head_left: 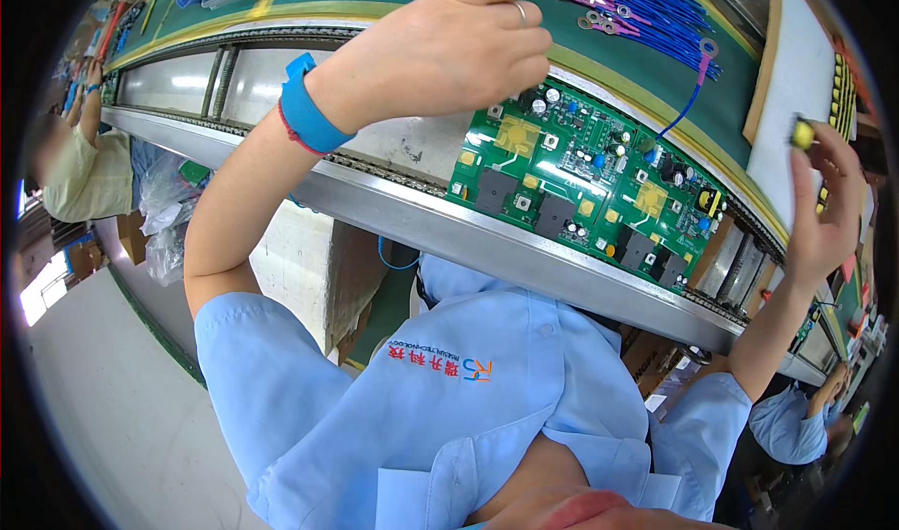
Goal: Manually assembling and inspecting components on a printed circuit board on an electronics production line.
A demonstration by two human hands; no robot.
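My left hand (449,52), with a blue wrist strap (314,109), is curled above the far left corner of a green circuit board (562,160). Its fingertips are partly hidden near a clear plastic box, so what they hold, if anything, cannot be made out. My right hand (826,188) is raised to the right of the board, pinching a small yellow-and-black transformer (803,135) between thumb and finger. A similar transformer (709,202) sits on the board's right end. One blue wire (684,113) with a ring terminal rises from the board's far edge.
The board rests across metal conveyor rails (421,207). Blue wires with ring terminals (646,6) lie in a bundle on the green mat beyond. More yellow-and-black parts (836,90) line a white panel (796,80) at right. Other people work at far left and lower right.
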